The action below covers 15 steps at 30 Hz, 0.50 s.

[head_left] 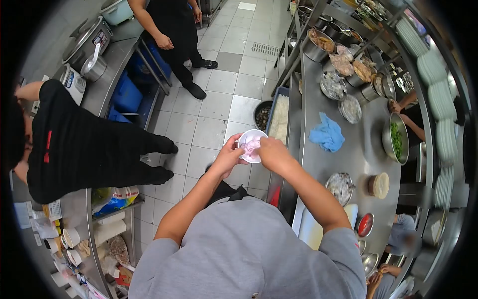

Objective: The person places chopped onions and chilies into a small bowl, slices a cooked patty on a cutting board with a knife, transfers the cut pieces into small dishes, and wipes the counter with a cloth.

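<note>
A small white bowl (pixel 245 138) is held out in front of my body, tilted so its inside shows. Pale pink pieces (pixel 252 146), perhaps onion slices, lie in it. My left hand (pixel 229 156) is closed around the bowl's left side, with the thumb over the rim. At the opposite rim, my right hand (pixel 275 154) has its fingers curled down into the bowl. Its fingertips are partly hidden, so what they pinch cannot be made out. Below and to the right is a long tub of white rice-like grains (pixel 280 119).
A steel counter (pixel 318 159) on the right carries a blue cloth (pixel 326 132), a bowl of chopped greens (pixel 396 142) and several other bowls. Two people in black (pixel 94 139) stand at the left. A dark bucket (pixel 262 114) sits on the tiled floor.
</note>
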Each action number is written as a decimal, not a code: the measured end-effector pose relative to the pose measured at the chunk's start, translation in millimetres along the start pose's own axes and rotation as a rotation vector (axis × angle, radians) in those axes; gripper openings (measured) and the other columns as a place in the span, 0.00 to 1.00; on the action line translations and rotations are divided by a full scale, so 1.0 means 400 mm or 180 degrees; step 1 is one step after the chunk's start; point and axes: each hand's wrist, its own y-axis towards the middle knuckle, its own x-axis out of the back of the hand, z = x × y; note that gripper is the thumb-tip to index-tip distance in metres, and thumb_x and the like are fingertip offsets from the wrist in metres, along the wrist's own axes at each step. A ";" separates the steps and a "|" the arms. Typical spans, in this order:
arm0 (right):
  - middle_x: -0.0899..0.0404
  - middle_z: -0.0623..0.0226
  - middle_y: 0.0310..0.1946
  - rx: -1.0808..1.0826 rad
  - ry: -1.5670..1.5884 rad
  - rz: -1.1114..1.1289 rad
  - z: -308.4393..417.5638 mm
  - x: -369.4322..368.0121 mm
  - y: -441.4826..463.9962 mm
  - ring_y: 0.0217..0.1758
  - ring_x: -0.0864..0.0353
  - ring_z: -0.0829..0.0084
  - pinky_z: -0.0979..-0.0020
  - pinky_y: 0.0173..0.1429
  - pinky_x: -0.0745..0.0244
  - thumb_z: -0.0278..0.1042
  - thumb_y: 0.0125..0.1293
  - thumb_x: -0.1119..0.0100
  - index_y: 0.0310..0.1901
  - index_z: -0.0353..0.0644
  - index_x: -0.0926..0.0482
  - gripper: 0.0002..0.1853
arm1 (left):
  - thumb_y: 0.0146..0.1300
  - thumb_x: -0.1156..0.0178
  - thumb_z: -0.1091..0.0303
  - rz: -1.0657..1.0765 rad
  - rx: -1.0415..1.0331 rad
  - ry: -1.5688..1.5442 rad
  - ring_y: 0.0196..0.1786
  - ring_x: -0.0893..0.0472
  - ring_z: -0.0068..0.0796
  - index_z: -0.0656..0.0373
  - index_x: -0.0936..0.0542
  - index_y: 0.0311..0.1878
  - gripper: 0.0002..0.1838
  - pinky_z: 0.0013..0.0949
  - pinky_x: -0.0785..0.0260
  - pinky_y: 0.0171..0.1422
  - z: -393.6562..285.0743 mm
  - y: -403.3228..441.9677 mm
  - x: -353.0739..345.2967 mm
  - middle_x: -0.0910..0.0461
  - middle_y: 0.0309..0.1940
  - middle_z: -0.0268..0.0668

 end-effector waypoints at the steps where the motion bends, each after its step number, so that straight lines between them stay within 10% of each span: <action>1: 0.21 0.57 0.40 -0.0104 -0.0046 -0.0070 -0.030 0.006 0.046 0.49 0.21 0.57 0.58 0.50 0.27 0.30 0.58 0.41 0.37 0.47 0.11 0.10 | 0.63 0.48 0.77 -0.0001 -0.0010 -0.0003 0.53 0.20 0.33 0.56 0.38 0.72 0.32 0.36 0.18 0.46 -0.015 0.039 0.009 0.27 0.54 0.41; 15: 0.22 0.57 0.39 -0.0373 -0.0083 -0.0426 -0.359 0.141 0.732 0.47 0.21 0.56 0.56 0.46 0.27 0.32 0.60 0.44 0.44 0.47 0.13 0.13 | 0.63 0.48 0.77 0.0332 0.0081 0.0126 0.52 0.20 0.32 0.56 0.39 0.72 0.32 0.35 0.17 0.44 -0.443 0.728 0.222 0.27 0.54 0.40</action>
